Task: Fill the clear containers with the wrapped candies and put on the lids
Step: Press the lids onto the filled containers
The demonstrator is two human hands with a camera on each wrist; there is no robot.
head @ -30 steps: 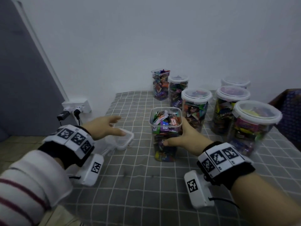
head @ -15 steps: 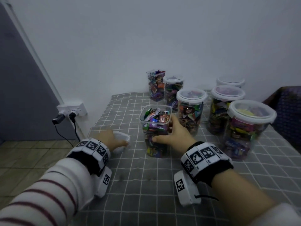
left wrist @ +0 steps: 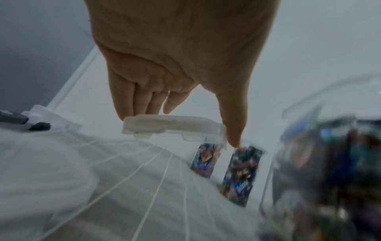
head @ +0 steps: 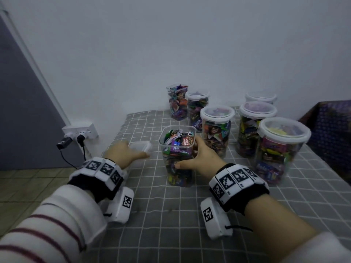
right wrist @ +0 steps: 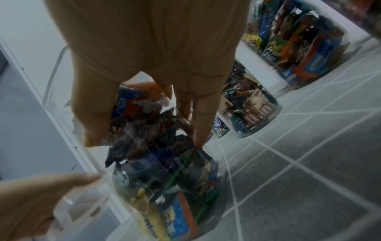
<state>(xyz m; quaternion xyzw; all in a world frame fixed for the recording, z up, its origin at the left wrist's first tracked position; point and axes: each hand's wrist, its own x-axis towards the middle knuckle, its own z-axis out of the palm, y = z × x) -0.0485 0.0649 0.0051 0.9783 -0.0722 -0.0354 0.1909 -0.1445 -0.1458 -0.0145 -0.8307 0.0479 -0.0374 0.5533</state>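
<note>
Square container (head: 177, 154), centre of head frame, is full of wrapped candies (head: 178, 138) with its top open, so the lid is the step left. Right hand (head: 199, 158) wraps its side, thumb in front, likely bracing it for capping. Left hand (head: 125, 154), left of it, pinches the square lid (left wrist: 172, 126) between fingers and thumb, low over the checked surface (head: 171, 215). Lidded round jars (head: 281, 149) are parked at frame right, presumably finished. Farther back, one more square jar (head: 177, 101) looks uncapped.
</note>
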